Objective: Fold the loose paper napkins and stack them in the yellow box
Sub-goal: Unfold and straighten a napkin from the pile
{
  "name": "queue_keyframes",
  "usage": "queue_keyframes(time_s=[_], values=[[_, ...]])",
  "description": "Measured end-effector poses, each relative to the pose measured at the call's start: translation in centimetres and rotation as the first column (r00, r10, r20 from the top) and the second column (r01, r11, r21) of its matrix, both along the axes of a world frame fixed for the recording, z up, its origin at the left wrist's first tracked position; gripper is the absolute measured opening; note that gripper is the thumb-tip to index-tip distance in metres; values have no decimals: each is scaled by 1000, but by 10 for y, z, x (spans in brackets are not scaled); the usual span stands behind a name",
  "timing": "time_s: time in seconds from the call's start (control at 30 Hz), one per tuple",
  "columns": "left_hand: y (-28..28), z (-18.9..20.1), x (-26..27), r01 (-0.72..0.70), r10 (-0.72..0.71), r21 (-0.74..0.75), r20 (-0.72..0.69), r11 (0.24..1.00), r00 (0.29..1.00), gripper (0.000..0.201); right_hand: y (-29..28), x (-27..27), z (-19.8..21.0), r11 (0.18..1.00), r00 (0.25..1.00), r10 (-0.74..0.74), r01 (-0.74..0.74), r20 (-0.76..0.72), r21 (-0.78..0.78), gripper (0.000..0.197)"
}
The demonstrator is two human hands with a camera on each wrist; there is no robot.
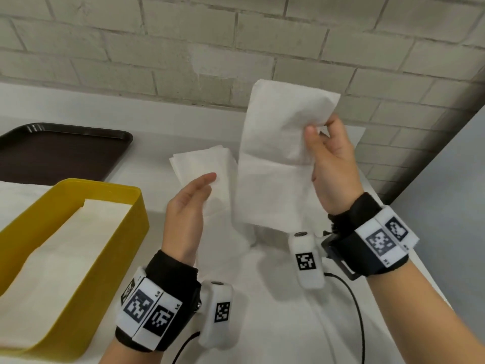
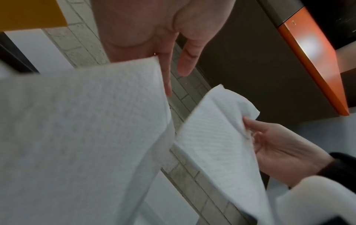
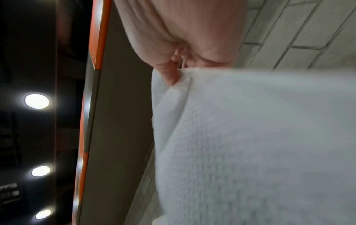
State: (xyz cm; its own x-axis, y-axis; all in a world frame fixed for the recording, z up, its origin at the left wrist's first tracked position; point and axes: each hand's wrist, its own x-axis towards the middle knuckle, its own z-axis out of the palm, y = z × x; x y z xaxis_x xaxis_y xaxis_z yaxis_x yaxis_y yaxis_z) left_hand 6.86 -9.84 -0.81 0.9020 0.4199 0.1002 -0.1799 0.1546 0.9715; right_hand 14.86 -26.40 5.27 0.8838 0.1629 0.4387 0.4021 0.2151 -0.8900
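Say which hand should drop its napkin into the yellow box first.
Left hand: it holds a napkin right beside the yellow box; the right hand is farther off.

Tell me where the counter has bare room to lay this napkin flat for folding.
Bare white counter lies between the two wrists, near the cable. The brown tray looks bare too. It is crowded by the yellow box and where the left hand holds a napkin.
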Motion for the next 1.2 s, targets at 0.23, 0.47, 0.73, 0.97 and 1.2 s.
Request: queue_keyframes(time_s=[0.23,0.47,0.73,0.97,1.2], values=[[-6,9,-1,35,-36,9,81,999,996,31,5,-13,-4,981,972,191,-191,-138,12,14],[-23,13,-5,147,-129,-107,160,983,979,32,24,-15,-25,970,982,40,-82,-184,-229,7],[-22,5,-4,-40,48,-78,104,996,993,25,32,-12,-39,835,992,-58,-14,-114,-550,12],[-4,-9,-3,-125,110,143,112,982,988,53,46,-15,-44,714,879,140,-408,-455,-569,34],[26,-19,-14,-237,203,533,122,812,972,64,56,2,-54,379,876,228,-483,-426,-789,20]])
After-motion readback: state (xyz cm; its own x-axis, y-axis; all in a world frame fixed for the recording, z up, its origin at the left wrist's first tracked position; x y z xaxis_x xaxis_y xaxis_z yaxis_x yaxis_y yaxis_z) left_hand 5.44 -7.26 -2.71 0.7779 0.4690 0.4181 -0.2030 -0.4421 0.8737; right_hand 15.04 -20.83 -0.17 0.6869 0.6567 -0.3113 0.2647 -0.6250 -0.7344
